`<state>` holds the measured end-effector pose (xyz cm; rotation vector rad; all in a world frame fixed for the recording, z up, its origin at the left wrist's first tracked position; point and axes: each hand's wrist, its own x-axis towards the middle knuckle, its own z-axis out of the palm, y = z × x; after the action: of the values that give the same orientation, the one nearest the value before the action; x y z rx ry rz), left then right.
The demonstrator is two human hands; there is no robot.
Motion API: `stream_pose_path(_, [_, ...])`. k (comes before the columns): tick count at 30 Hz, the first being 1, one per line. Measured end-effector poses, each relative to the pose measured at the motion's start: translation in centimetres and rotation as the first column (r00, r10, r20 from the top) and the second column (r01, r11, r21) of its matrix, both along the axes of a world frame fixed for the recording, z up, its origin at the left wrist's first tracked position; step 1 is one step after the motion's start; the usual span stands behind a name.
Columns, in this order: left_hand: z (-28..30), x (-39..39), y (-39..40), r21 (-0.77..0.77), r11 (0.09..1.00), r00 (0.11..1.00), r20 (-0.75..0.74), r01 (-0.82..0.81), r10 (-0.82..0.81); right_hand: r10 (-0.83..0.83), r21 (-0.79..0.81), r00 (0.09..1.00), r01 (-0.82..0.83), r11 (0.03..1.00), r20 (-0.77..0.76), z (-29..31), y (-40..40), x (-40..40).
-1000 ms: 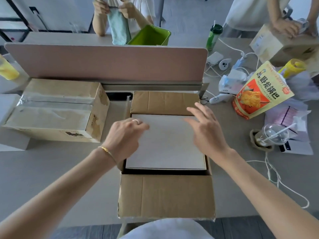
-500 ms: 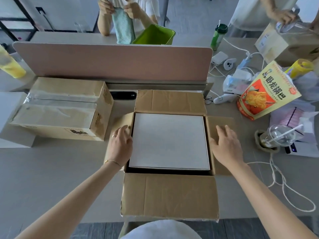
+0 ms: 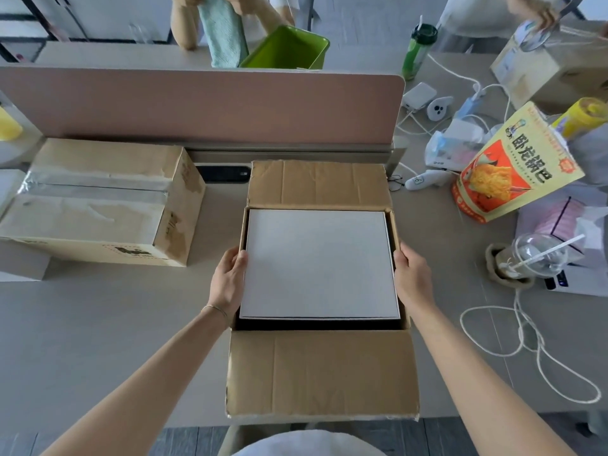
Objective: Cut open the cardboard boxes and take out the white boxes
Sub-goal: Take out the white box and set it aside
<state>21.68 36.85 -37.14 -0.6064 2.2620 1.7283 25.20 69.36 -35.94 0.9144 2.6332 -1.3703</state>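
An opened cardboard box (image 3: 320, 373) lies on the desk right in front of me, with its near and far flaps folded outward. Inside it a flat white box (image 3: 317, 263) fills nearly the whole opening. My left hand (image 3: 228, 283) grips the white box's left edge with the thumb on top. On the opposite edge my right hand (image 3: 413, 278) grips it the same way. The fingers of both hands are hidden down the sides. A second cardboard box (image 3: 98, 205), taped closed, stands to the left.
A pink divider panel (image 3: 204, 106) runs behind the boxes. On the right are a yellow snack bag (image 3: 513, 166), a plastic cup with a straw (image 3: 529, 258), a white cord (image 3: 526, 340) and small devices. Other people work across the desk.
Both hands moved off the white box's top, pressed the side flaps outward, then came in to grip the white box's left and right edges. The side flaps no longer lie flat.
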Motion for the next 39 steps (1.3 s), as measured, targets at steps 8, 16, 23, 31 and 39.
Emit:
stream_pose_path(8, [3.4,0.9,0.8,-0.504,0.861,0.906,-0.328,0.072,-0.268,0.031,0.202,0.998,-0.018,0.979,-0.059,3.9,0.4,0.4])
stream_pose_path(16, [5.9,1.5,2.0,-0.268,0.928,0.961,-0.028,0.259,-0.276,0.142,-0.182,0.985,-0.122,0.976,0.097,6.1,-1.7,0.9])
stream_pose_path(23, [7.1,-0.1,2.9,-0.057,0.988,0.981,0.136,0.147,-0.138,0.067,-0.494,0.983,0.027,0.869,0.173,7.3,-2.4,-1.1])
stream_pose_path(31, [8.4,-1.3,2.1,0.078,0.996,0.969,0.24,0.039,-0.056,0.104,-0.621,0.942,0.126,0.774,0.32,7.0,-1.0,-2.2])
stream_pose_path(39, [8.4,0.6,2.4,0.219,0.975,0.979,0.203,-0.044,-0.001,0.072,-0.617,0.964,0.106,0.78,0.257,7.6,-1.9,-1.5])
